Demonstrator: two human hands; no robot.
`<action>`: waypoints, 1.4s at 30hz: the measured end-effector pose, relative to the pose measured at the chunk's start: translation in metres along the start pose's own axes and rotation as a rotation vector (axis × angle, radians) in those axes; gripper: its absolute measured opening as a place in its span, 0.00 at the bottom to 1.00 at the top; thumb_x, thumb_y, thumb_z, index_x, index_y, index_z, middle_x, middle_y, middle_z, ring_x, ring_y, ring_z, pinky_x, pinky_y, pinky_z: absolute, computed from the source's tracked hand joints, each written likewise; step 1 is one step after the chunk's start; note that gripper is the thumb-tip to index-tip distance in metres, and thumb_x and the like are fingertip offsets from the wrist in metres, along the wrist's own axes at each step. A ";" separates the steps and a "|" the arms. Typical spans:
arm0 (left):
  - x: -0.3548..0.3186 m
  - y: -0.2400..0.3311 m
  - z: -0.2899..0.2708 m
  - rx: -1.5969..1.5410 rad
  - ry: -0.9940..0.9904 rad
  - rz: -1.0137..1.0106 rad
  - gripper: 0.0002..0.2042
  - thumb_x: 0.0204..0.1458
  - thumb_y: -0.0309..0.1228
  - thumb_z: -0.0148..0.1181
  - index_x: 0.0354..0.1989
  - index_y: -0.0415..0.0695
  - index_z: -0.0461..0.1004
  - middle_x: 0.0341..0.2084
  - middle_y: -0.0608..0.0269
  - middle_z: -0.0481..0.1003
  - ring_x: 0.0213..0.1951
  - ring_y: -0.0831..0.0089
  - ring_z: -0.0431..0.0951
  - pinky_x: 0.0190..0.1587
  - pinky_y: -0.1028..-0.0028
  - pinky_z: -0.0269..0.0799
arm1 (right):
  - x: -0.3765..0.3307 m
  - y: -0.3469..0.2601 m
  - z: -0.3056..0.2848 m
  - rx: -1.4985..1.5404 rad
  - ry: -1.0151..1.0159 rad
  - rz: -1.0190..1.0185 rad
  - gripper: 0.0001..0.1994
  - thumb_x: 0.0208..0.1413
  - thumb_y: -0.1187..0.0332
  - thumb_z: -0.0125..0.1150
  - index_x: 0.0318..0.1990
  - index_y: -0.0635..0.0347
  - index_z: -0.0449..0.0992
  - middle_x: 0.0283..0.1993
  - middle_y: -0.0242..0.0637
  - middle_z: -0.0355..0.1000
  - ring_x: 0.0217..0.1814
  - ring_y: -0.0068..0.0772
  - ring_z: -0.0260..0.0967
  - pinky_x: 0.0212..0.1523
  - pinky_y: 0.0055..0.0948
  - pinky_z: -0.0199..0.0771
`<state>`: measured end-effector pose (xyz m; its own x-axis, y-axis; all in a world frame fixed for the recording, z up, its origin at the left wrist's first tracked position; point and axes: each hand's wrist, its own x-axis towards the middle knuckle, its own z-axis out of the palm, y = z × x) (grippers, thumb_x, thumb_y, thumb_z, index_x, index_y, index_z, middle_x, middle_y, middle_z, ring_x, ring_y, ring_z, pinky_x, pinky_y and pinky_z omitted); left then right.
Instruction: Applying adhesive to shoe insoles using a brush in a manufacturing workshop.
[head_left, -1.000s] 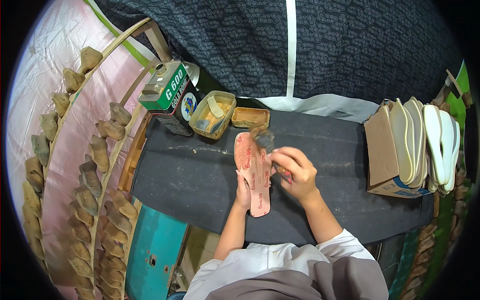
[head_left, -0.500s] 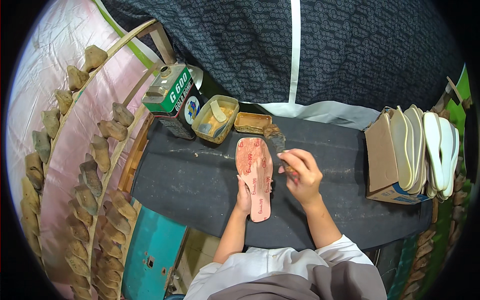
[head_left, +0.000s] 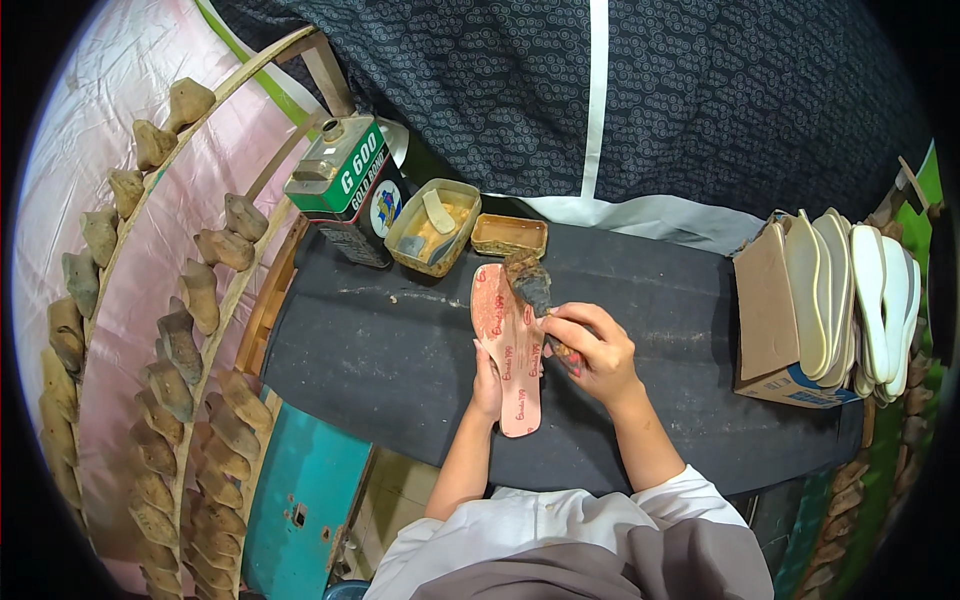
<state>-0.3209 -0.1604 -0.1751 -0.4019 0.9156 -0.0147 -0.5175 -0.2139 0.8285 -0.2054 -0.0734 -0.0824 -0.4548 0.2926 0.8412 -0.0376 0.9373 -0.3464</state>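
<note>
At centre frame, a pink insole (head_left: 510, 345) lies lengthwise on the dark bench (head_left: 370, 340), its near end propped by the left hand (head_left: 487, 375), which cups the edge from beneath to keep it steady and tilted up for working. The right hand (head_left: 590, 350) is clenched around a glue-caked brush (head_left: 530, 285), bristles touching the insole's far end – held low on the handle, it seems, for control. Just above, within easy reach, sit a tub of glue (head_left: 432, 228), a small tray (head_left: 509, 235) and a green can (head_left: 345, 185). At the right edge, white soles (head_left: 850, 290) stand on edge in a box (head_left: 765, 310); wooden lasts (head_left: 180, 330) line racks at left.
</note>
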 end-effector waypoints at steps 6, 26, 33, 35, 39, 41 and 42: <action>0.001 -0.002 0.009 -0.116 0.234 0.000 0.37 0.54 0.60 0.17 0.57 0.42 0.57 0.39 0.57 0.71 0.38 0.68 0.73 0.41 0.70 0.70 | 0.002 -0.008 0.003 0.128 -0.129 -0.098 0.19 0.28 0.79 0.64 0.35 0.59 0.74 0.36 0.38 0.69 0.34 0.39 0.70 0.33 0.30 0.72; 0.002 -0.005 0.003 -0.066 0.010 0.002 0.38 0.53 0.62 0.18 0.55 0.41 0.60 0.39 0.55 0.71 0.35 0.68 0.74 0.37 0.72 0.71 | 0.000 -0.005 -0.004 -0.004 0.060 0.019 0.19 0.30 0.81 0.64 0.36 0.58 0.76 0.35 0.39 0.70 0.34 0.38 0.71 0.33 0.29 0.73; 0.009 0.010 -0.014 -0.132 0.172 0.066 0.35 0.55 0.60 0.21 0.53 0.42 0.61 0.39 0.55 0.72 0.38 0.65 0.73 0.42 0.68 0.70 | -0.005 -0.019 0.009 0.256 -0.216 -0.042 0.17 0.28 0.81 0.59 0.33 0.59 0.75 0.33 0.39 0.71 0.31 0.39 0.71 0.31 0.30 0.73; 0.009 0.013 -0.020 -0.215 0.130 0.057 0.35 0.56 0.59 0.22 0.54 0.41 0.60 0.37 0.54 0.73 0.38 0.65 0.74 0.43 0.68 0.70 | -0.003 -0.023 0.006 0.284 -0.264 -0.048 0.17 0.28 0.81 0.58 0.33 0.59 0.75 0.33 0.39 0.71 0.31 0.39 0.71 0.31 0.30 0.73; 0.005 0.017 -0.018 -0.188 0.162 0.068 0.35 0.55 0.59 0.22 0.53 0.42 0.61 0.36 0.54 0.73 0.37 0.66 0.74 0.42 0.69 0.71 | 0.002 -0.023 -0.001 0.349 -0.385 0.042 0.17 0.28 0.82 0.57 0.32 0.59 0.75 0.32 0.39 0.71 0.31 0.39 0.71 0.31 0.29 0.73; 0.004 0.018 -0.008 -0.234 0.220 0.066 0.34 0.56 0.59 0.22 0.53 0.42 0.61 0.37 0.55 0.72 0.38 0.67 0.74 0.42 0.70 0.71 | 0.002 -0.021 0.000 0.338 -0.289 0.103 0.18 0.28 0.83 0.58 0.33 0.58 0.76 0.32 0.37 0.72 0.33 0.36 0.72 0.32 0.29 0.74; 0.003 0.018 -0.005 -0.278 0.276 0.065 0.33 0.56 0.58 0.22 0.53 0.42 0.61 0.37 0.56 0.72 0.39 0.67 0.73 0.42 0.70 0.71 | 0.002 -0.021 0.003 0.251 -0.187 0.045 0.18 0.27 0.82 0.61 0.34 0.57 0.77 0.33 0.36 0.72 0.34 0.35 0.72 0.33 0.28 0.74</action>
<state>-0.3354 -0.1635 -0.1633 -0.6088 0.7793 -0.1483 -0.6540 -0.3873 0.6498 -0.2086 -0.0925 -0.0746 -0.6157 0.2707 0.7400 -0.2221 0.8414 -0.4927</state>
